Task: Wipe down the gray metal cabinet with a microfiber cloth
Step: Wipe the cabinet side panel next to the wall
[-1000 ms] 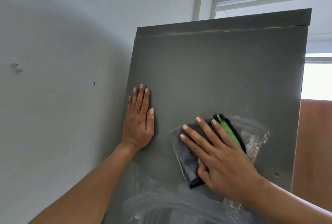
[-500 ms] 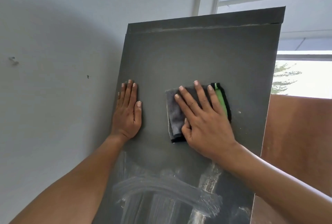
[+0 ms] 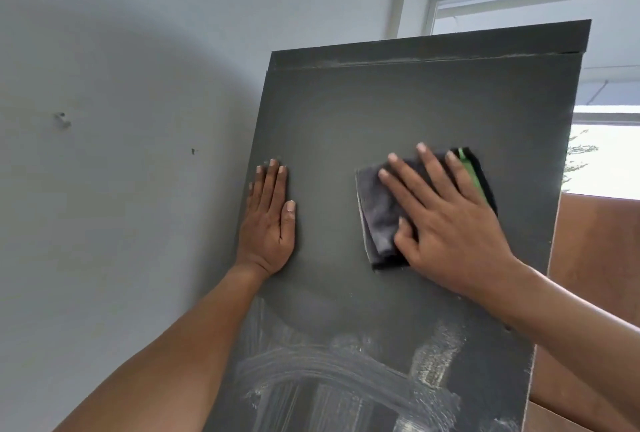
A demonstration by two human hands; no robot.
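Pressing a folded gray microfiber cloth point(image 3: 379, 215) flat against the side panel of the gray metal cabinet point(image 3: 398, 113) with the right hand point(image 3: 450, 223), fingers straight and spread across the cloth, thumb lying along its lower edge, nothing curled round it. Showing a green strip with black edging point(image 3: 476, 177) past the little finger, on the cloth's right side. Sitting about mid-height on the visible panel, right of centre. Bracing against the panel's left edge with the left hand point(image 3: 270, 220), palm flat, fingers straight and close together, pointing upward, holding nothing. Leaving pale smeared streaks point(image 3: 329, 379) across the lower part of the panel, below both hands. Standing against a pale wall point(image 3: 121, 120) on the left, with a bright window point(image 3: 602, 158) and a brown panel point(image 3: 595, 258) behind on the right.
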